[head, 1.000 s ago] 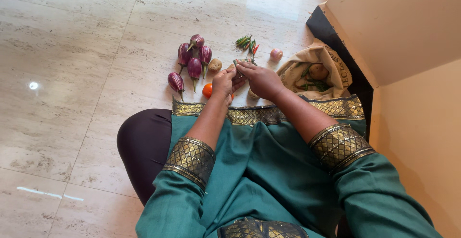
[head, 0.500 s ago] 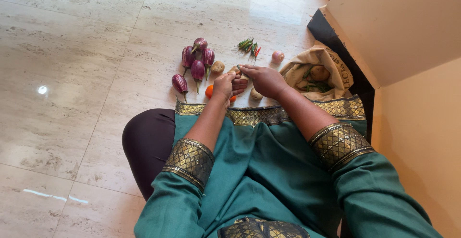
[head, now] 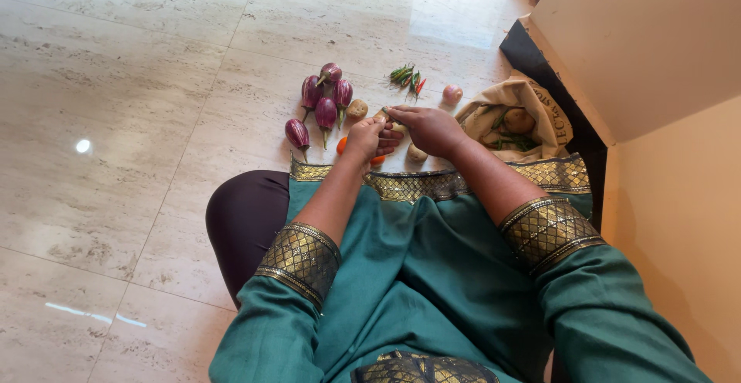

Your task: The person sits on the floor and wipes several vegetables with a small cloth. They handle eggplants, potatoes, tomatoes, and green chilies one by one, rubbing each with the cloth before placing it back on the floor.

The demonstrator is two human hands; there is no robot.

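Down on the pale stone floor (head: 139, 82) I sit, and my cloth bag (head: 532, 116) slumps open at the right by the wall, with a potato and green things inside. Just ahead of my knees lie five small aubergines (head: 320, 105) in a cluster, stems pointing towards me, then a heap of chillies (head: 407, 76) farther off, an onion (head: 452, 93) beside them, and a tomato (head: 342, 145) under my left wrist. My left hand (head: 364, 137) and right hand (head: 428, 128) meet fingertip to fingertip, both pinching a small green-tipped piece (head: 384, 112) between them. I cannot tell what it is; it lies across, equally near both hands.
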